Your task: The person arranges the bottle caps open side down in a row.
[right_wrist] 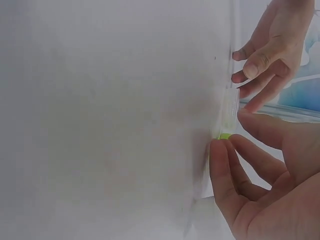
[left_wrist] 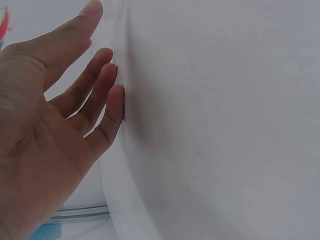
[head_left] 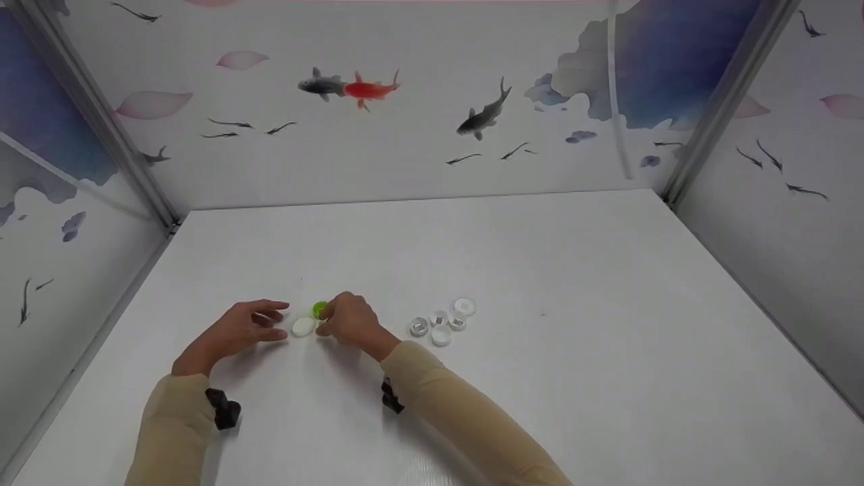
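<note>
A small round bright green piece [head_left: 319, 310] and a white round disc [head_left: 302, 327] lie side by side on the white table. My right hand [head_left: 349, 318] is at the green piece, fingers bent and fingertips right against its edge. In the right wrist view the thumb stands apart from the fingertips, with green [right_wrist: 226, 136] and a pale ridged rim [right_wrist: 231, 107] near them; I cannot tell if the hand grips either. My left hand [head_left: 239, 327] is just left of the white disc, fingers loosely spread, thumb apart, nothing in it.
To the right of my right hand sits a group of several small clear and white round containers, among them a clear one [head_left: 418, 327] and a white one [head_left: 464, 306]. Walls printed with fish, such as the back wall [head_left: 418, 155], enclose the table [head_left: 607, 337].
</note>
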A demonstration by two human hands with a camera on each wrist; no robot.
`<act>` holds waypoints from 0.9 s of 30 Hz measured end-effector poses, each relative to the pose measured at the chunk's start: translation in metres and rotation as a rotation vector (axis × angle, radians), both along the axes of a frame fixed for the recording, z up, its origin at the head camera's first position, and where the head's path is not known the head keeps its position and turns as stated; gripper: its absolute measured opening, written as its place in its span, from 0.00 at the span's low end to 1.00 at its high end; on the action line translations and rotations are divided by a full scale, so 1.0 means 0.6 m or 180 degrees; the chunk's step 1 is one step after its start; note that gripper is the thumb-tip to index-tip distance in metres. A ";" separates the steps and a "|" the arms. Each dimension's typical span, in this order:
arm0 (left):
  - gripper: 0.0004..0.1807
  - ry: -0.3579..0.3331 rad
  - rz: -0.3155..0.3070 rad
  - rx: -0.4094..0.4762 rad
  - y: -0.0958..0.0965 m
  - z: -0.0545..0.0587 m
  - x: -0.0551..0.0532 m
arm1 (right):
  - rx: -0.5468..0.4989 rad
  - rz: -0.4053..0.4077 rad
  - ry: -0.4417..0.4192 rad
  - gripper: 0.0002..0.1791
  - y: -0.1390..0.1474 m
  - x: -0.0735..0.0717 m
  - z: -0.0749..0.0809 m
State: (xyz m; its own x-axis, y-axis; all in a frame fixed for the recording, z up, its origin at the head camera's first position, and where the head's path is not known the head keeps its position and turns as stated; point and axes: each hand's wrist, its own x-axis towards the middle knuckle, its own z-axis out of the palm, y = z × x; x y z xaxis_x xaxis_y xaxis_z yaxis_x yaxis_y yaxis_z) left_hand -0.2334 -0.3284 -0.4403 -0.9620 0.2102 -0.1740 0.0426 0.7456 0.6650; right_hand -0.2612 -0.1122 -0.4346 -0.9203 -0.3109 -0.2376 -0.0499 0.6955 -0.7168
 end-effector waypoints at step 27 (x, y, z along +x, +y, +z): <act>0.25 0.0004 0.0079 -0.0257 0.019 -0.005 -0.012 | -0.0113 -0.0099 0.0119 0.06 -0.024 0.006 -0.005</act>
